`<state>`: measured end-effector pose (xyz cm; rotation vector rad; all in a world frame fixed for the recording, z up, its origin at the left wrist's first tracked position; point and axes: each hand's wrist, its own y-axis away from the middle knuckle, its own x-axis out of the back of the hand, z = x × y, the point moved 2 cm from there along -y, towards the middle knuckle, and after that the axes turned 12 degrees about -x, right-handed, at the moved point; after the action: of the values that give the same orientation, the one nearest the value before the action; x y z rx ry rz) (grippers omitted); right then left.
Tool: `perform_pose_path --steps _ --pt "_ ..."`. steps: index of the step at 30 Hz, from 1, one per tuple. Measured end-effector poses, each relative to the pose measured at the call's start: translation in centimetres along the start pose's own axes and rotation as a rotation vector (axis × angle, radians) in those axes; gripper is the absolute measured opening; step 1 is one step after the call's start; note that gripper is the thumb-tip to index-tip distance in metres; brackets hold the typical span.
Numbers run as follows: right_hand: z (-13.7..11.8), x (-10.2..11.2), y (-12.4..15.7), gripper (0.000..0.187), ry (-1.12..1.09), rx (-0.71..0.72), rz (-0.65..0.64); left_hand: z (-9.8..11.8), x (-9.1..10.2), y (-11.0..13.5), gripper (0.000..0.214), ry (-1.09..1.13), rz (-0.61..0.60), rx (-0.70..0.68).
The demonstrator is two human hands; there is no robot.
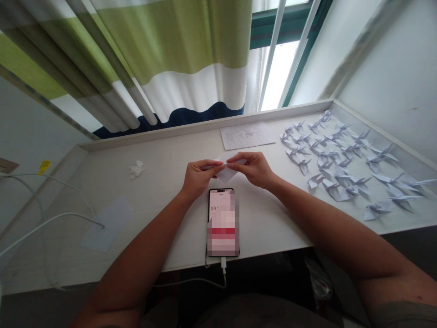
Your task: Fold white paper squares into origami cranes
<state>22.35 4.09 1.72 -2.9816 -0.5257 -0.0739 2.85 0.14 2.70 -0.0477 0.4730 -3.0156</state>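
A small sheet of white paper is held between my two hands, just above the white desk. My left hand pinches its left side between thumb and fingers. On the other side, my right hand pinches the paper too, with both sets of fingertips close together near its middle. Part of the paper is hidden behind my fingers, so its exact folds cannot be made out. Directly below the hands lies a phone with its screen lit and partly blurred.
Several folded white paper cranes cover the desk's right side. Printed sheets lie behind my hands. To the left are a crumpled white paper, a flat paper sheet and white cables. A charging cable hangs over the front edge.
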Motion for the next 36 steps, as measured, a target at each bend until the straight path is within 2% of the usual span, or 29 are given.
perform_pose_path --steps 6,13,17,21,28,31,36 --pt "0.3 0.2 -0.2 0.021 0.068 0.023 -0.007 0.0 -0.1 0.0 0.037 0.0 0.006 0.028" --pt "0.0 0.9 -0.1 0.008 0.456 0.339 0.119 0.0 0.0 0.2 0.04 -0.008 -0.01 0.046" --pt "-0.2 0.9 0.0 0.007 0.516 0.433 0.107 0.2 0.0 0.3 0.039 -0.001 -0.035 0.054" --pt "-0.4 0.7 -0.1 0.012 0.496 0.391 0.047 0.2 0.2 0.2 0.037 -0.021 -0.086 0.058" --pt "-0.7 0.4 0.1 0.019 0.398 0.32 -0.008 0.1 0.9 -0.2 0.013 -0.319 -0.089 -0.186" --pt "-0.8 0.4 0.2 0.02 0.34 0.313 0.003 0.0 0.7 -0.1 0.012 -0.27 -0.119 -0.199" --pt "-0.7 0.5 0.3 0.022 0.309 0.255 -0.006 0.2 0.4 0.0 0.022 -0.192 -0.115 -0.148"
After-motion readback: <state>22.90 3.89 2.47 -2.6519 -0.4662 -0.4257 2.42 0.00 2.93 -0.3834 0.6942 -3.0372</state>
